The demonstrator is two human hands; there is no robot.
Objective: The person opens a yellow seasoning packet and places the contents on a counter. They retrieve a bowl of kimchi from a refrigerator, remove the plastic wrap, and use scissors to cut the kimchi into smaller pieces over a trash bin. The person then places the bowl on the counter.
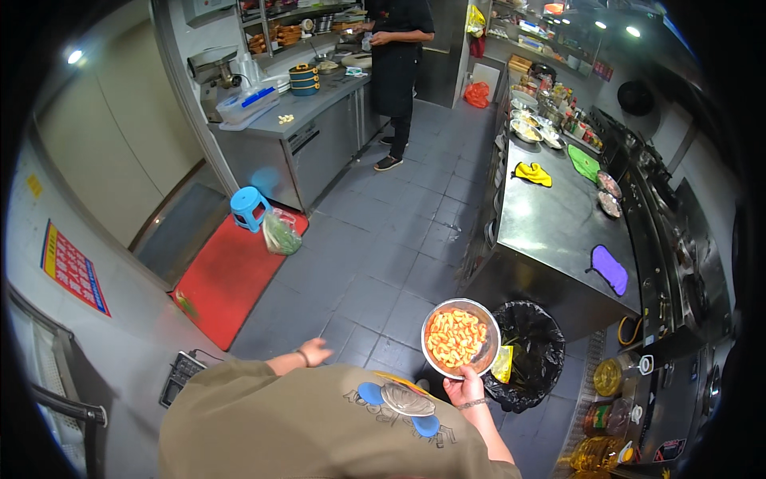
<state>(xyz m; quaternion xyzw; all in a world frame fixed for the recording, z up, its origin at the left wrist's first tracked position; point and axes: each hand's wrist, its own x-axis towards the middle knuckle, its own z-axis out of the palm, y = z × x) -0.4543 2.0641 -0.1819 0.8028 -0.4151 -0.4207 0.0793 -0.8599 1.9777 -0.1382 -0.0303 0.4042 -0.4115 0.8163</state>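
Observation:
My right hand (465, 388) grips the near rim of a round metal bowl (492, 353), with the thumb over the edge. Curled orange-and-white pieces that look like peeled shrimp (455, 335) fill much of it. Just right of the bowl stands a bin lined with a black plastic bag (547, 359); a yellow packet (504, 364) and some green scraps lie inside. My left hand (315, 352) is held out over the tiled floor, slightly blurred. It holds nothing, and its fingers look loosely apart.
A steel counter (538, 221) at right bears yellow, green and purple cloths and several bowls. Oil jugs (610, 377) stand at lower right. A blue stool (248, 206) and bagged greens (281, 236) sit by a red mat (239, 275). A person in black (395, 72) stands at the left counter.

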